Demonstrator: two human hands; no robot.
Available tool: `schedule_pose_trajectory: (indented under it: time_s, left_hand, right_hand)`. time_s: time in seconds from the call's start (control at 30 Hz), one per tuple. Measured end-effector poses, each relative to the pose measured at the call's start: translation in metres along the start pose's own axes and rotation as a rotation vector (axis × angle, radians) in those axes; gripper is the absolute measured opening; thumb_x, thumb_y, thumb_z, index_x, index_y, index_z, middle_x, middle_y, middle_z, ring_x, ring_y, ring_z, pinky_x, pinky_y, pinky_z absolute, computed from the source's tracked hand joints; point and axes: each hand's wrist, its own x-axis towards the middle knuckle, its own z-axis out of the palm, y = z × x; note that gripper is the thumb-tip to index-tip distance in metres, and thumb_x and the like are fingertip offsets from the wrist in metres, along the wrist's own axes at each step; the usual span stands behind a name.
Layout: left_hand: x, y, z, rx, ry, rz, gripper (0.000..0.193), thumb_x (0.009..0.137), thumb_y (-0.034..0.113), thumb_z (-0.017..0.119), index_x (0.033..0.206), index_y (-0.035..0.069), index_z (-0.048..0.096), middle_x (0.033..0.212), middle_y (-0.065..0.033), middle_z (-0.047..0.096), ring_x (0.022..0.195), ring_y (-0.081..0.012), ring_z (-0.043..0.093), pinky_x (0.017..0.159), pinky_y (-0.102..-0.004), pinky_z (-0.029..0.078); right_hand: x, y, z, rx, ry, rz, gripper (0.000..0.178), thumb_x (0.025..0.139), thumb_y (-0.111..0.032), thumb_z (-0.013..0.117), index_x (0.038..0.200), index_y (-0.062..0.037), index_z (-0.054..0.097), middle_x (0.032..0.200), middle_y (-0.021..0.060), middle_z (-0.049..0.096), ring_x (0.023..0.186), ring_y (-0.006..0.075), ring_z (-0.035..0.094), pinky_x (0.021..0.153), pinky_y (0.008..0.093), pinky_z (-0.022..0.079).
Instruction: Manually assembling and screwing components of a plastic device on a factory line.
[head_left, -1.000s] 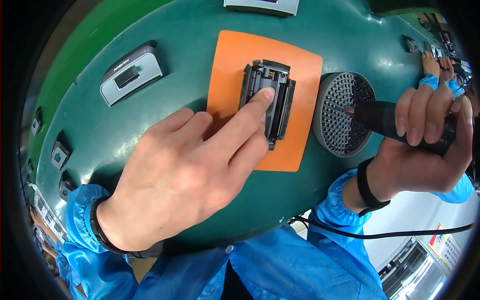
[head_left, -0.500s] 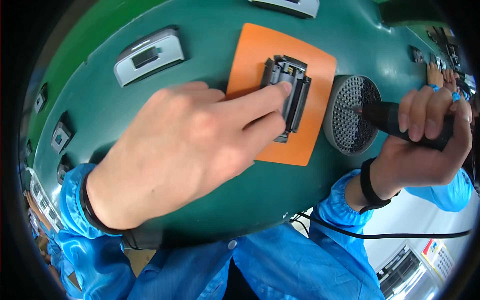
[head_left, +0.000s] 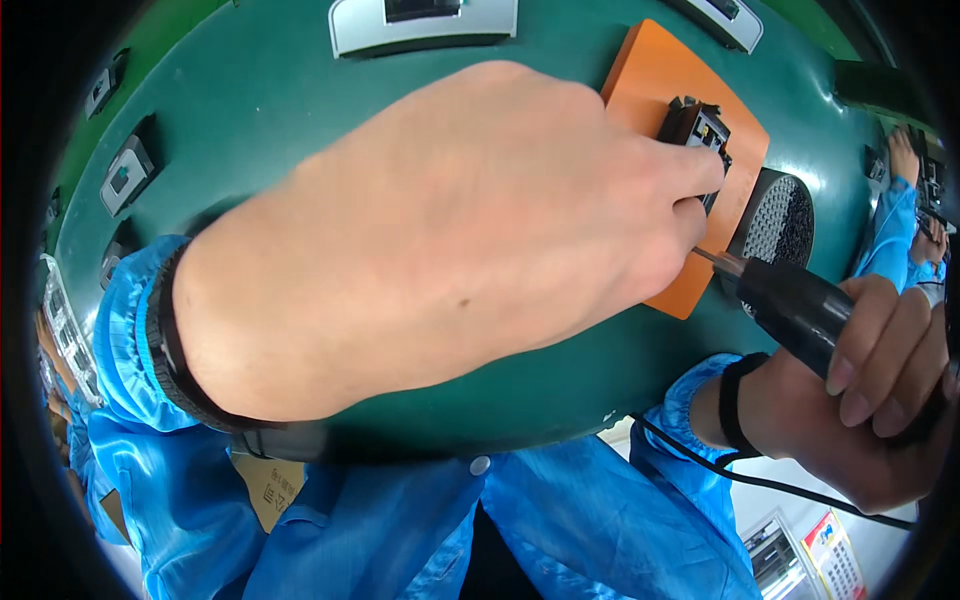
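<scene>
On an orange mat (head_left: 736,130) sits a small black plastic housing (head_left: 683,122) with inner parts showing. My left hand (head_left: 480,190) grips it from the left, fingers bent over its near part; the thumb and that part of the housing are hidden. My right hand (head_left: 890,380) is wrapped round a black electric screwdriver (head_left: 800,305). Its thin metal bit points up and left, ending beside the left hand's lower fingers; whether it touches anything cannot be made out. A round grey dish (head_left: 775,215) with a dotted plate and small dark pieces stands right of the mat.
Silver-and-black device shells (head_left: 420,30) lie along the far side of the green table (head_left: 250,110); more stand at the left (head_left: 128,175). A black cable (head_left: 780,478) runs below my right wrist. Another person's arm (head_left: 893,215) is at the far right.
The screwdriver has moved from over the dish to beside my left fingers. Mat, housing and dish appear further right in the view. My left hand stays at the housing.
</scene>
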Motion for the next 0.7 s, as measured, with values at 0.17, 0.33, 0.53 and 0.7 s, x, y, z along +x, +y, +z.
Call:
schedule_pose_trajectory:
  time_s: [0.17, 0.33, 0.53, 0.7]
  left_hand:
    - [0.002, -0.001, -0.006, -0.211, 0.035, -0.066, 0.042, 0.069, 0.01, 0.082, 0.107, 0.005, 0.067, 0.125, -0.0026, 0.06, 0.07, -0.0225, 0.061, 0.064, -0.0345, 0.052]
    - [-0.005, -0.006, 0.008, -0.062, 0.001, -0.002, 0.038, 0.072, 0.01, 0.079, 0.107, 0.005, 0.066, 0.121, -0.0028, 0.059, 0.069, -0.0228, 0.061, 0.063, -0.0356, 0.051]
    - [-0.014, -0.008, 0.027, -0.126, 0.36, 0.061, 0.008, 0.082, 0.011, 0.067, 0.084, 0.005, 0.073, 0.085, -0.0069, 0.064, 0.079, -0.0234, 0.072, 0.064, -0.0355, 0.056]
    - [-0.02, -0.006, 0.019, -0.057, 0.231, 0.029, 0.008, 0.082, 0.011, 0.068, 0.084, 0.005, 0.073, 0.086, -0.0063, 0.064, 0.078, -0.0226, 0.071, 0.063, -0.0348, 0.055]
  right_hand:
    - [-0.011, 0.01, 0.014, -0.078, 0.172, -0.004, 0.042, 0.108, -0.031, 0.03, 0.117, 0.0031, 0.052, 0.069, 0.0125, 0.05, 0.048, 0.0237, 0.049, 0.042, 0.0401, 0.046]
    - [-0.008, 0.009, 0.018, -0.071, 0.232, 0.01, 0.043, 0.108, -0.031, 0.029, 0.12, 0.0039, 0.051, 0.07, 0.0127, 0.05, 0.049, 0.0246, 0.049, 0.044, 0.0412, 0.047]
    - [-0.012, 0.007, 0.022, -0.107, 0.261, -0.004, 0.044, 0.107, -0.029, 0.028, 0.121, 0.0052, 0.05, 0.07, 0.0137, 0.05, 0.049, 0.025, 0.049, 0.044, 0.0417, 0.047]
    - [0.007, -0.002, 0.0, -0.036, -0.036, 0.089, 0.045, 0.108, -0.032, 0.029, 0.123, 0.0051, 0.049, 0.072, 0.0139, 0.051, 0.052, 0.0254, 0.051, 0.044, 0.042, 0.046]
